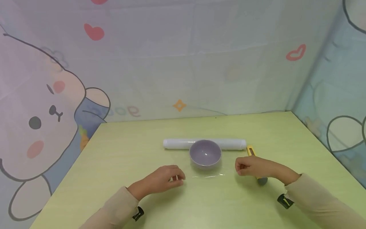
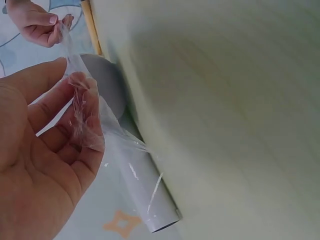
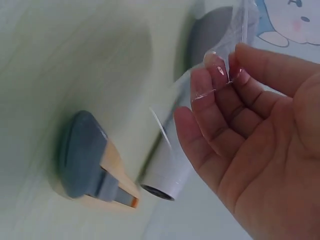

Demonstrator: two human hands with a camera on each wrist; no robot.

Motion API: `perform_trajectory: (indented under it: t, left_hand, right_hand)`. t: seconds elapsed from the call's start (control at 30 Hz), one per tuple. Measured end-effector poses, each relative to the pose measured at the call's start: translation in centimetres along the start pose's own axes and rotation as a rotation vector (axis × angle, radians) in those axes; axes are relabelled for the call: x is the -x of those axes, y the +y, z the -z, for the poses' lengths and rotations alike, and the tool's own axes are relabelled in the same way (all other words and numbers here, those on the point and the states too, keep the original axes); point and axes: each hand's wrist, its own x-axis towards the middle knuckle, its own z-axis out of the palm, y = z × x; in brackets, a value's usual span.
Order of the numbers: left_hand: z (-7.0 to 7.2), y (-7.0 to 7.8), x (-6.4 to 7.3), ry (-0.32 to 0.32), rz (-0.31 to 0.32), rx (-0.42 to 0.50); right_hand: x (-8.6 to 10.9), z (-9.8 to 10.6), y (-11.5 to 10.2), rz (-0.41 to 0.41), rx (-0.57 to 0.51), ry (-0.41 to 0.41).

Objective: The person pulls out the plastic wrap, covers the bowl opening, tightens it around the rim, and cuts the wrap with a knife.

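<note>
A sheet of clear plastic wrap (image 2: 120, 131) spans between my two hands, its lower edge glinting in the head view. At its left end my left hand (image 1: 164, 178) pinches the film between thumb and fingers, and some of it lies crinkled over the fingertips. My right hand (image 1: 254, 166) pinches the other end, with film across its fingers (image 3: 206, 86). Between the hands and slightly farther back stands a lilac bowl (image 1: 205, 153), upright; part of the film overlaps it in the wrist views.
Behind the bowl a white roll of plastic wrap (image 1: 175, 144) lies sideways. A yellow and grey utility knife (image 1: 262, 181) lies on the table (image 1: 128, 143) beneath the right hand. Printed cloth (image 1: 183, 63) hangs along the table's back and sides.
</note>
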Motion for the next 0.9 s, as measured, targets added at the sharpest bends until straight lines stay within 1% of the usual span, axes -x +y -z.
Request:
perform_trajectory:
  t: [0.1, 0.2, 0.4, 0.5, 0.63, 0.73, 0.9]
  left_hand:
    - [-0.2, -0.4, -0.4, -0.008, 0.006, 0.01]
    - [-0.2, -0.7, -0.8, -0.019, 0.026, 0.035]
    - [-0.4, -1.1, -1.2, -0.036, 0.065, 0.051]
    - [-0.5, -1.2, -1.3, -0.013, 0.076, 0.062]
    - [-0.6, -1.4, -1.4, 0.048, 0.1, 0.083]
    - [-0.7, -1.4, -1.4, 0.088, 0.135, 0.098]
    - [-0.6, -1.2, -1.4, 0.123, 0.205, 0.118]
  right_hand:
    - [-0.5, -0.4, 0.6, 0.014, 0.042, 0.031]
    - [-0.9, -0.7, 1.0, 0.012, 0.083, 0.054]
    - [-1.2, -0.8, 0.9, 0.009, 0.12, 0.071]
    - [-1.1, -0.8, 0.6, 0.007, 0.128, 0.079]
    - [-1.2, -0.9, 0.5, -0.01, 0.131, 0.088]
    - [-1.2, -1.0, 0.7, -0.007, 0.135, 0.094]
    - [-1.5, -1.2, 0.9, -0.032, 0.135, 0.098]
